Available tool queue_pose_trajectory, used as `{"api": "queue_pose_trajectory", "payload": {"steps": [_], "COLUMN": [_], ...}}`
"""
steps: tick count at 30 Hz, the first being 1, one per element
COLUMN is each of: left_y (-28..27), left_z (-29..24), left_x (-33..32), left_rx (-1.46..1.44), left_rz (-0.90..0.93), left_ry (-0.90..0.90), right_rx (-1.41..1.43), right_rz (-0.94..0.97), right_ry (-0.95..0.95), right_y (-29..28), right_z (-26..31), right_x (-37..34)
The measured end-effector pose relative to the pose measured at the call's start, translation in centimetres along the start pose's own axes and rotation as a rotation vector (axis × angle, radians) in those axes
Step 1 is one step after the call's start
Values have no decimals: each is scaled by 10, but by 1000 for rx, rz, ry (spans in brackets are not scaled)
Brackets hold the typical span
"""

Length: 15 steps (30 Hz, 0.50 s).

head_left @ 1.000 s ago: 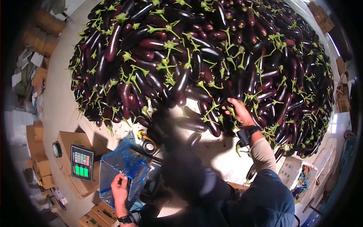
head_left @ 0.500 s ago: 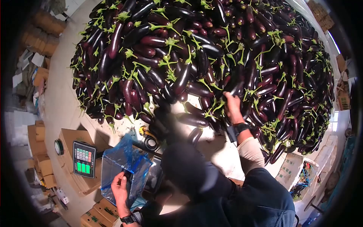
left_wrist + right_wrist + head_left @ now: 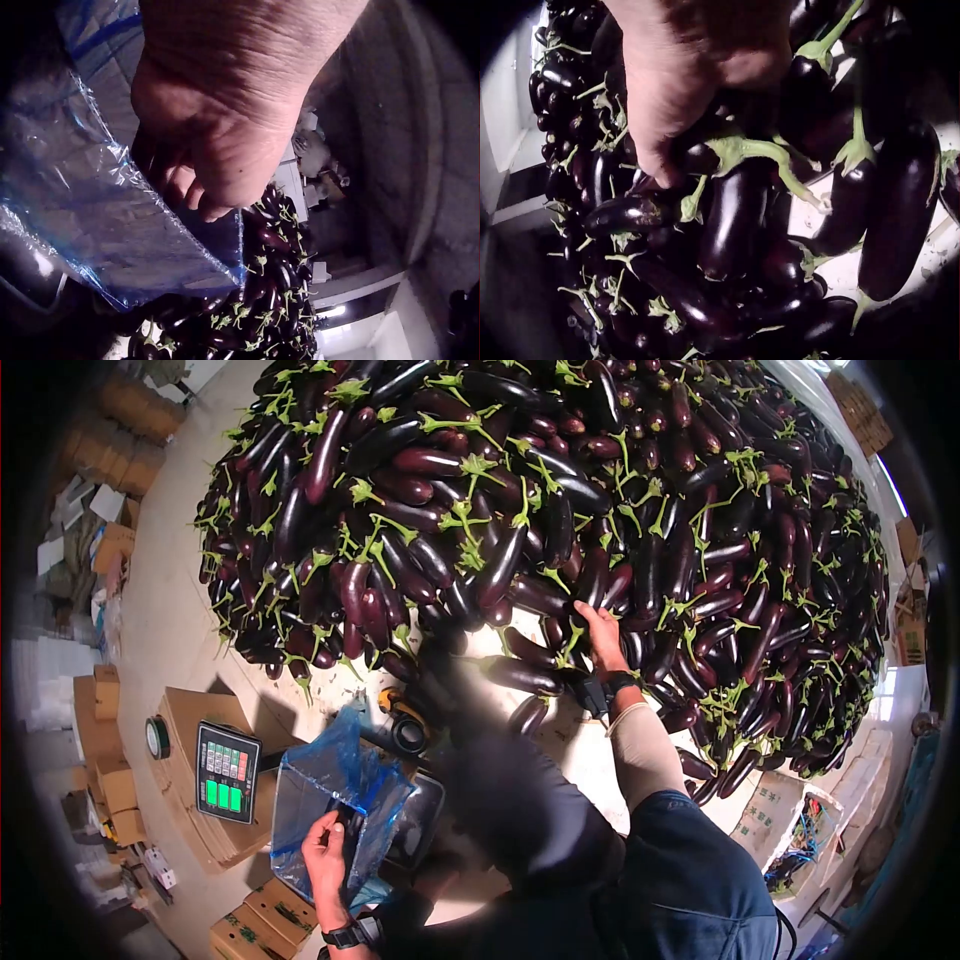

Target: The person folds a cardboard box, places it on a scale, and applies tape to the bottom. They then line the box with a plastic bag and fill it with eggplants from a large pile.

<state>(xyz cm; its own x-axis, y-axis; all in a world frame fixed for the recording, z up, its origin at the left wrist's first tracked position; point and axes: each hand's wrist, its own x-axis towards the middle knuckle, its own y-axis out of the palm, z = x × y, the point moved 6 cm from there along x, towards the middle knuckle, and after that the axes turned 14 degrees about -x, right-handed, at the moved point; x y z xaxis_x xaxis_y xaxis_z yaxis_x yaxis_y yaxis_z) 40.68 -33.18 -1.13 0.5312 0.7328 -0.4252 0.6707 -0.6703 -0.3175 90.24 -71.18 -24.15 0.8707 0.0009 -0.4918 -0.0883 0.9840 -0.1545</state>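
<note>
Left hand: it holds the blue bag; the left hand [image 3: 324, 858] has its fingers bent at the side of the bag, and part of them is hidden.
Blue bag: the blue bag [image 3: 298, 795] is thin clear plastic, standing up beside the scale display.
Right hand: the right hand [image 3: 603, 637] reaches down to the near edge of the eggplants; from the wrist its thumb [image 3: 654, 154] points downward, but the other fingers are hidden, so I cannot tell if it grips one.
Eggplants: a big pile of eggplants [image 3: 505, 565], dark purple with green stems, is spread in front of the person; a few lie apart on the pale surface [image 3: 590, 760], near the dark cap [image 3: 505, 800].
Scale display: the scale display [image 3: 228, 770] shows three green windows, next to a cardboard box [image 3: 185, 710].
Tool: a yellow and black tool [image 3: 402, 710] lies just beyond the bag.
Right side: a white box [image 3: 775, 800] contains coloured cords [image 3: 803, 830].
</note>
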Motion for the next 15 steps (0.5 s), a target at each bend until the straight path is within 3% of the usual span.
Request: {"api": "queue_pose_trajectory", "payload": {"steps": [3, 6, 9, 13, 15], "left_y": [-2, -8, -14, -3, 8], "left_z": [-8, -13, -5, -29, -49], "left_x": [-4, -9, -11, -21, -26], "left_rx": [20, -83, -180, -240, -305], "left_rz": [1, -34, -6, 47, 102], "left_ry": [54, 64, 67, 97, 120], "right_rx": [-66, 168, 167, -182, -209], "right_rz": [30, 65, 10, 124, 289], "right_ry": [-15, 34, 85, -155, -348], "right_y": [-17, -35, -49, -52, -28], "right_z": [12, 3, 6, 63, 133], "right_x": [-14, -44, -96, -151, -189]}}
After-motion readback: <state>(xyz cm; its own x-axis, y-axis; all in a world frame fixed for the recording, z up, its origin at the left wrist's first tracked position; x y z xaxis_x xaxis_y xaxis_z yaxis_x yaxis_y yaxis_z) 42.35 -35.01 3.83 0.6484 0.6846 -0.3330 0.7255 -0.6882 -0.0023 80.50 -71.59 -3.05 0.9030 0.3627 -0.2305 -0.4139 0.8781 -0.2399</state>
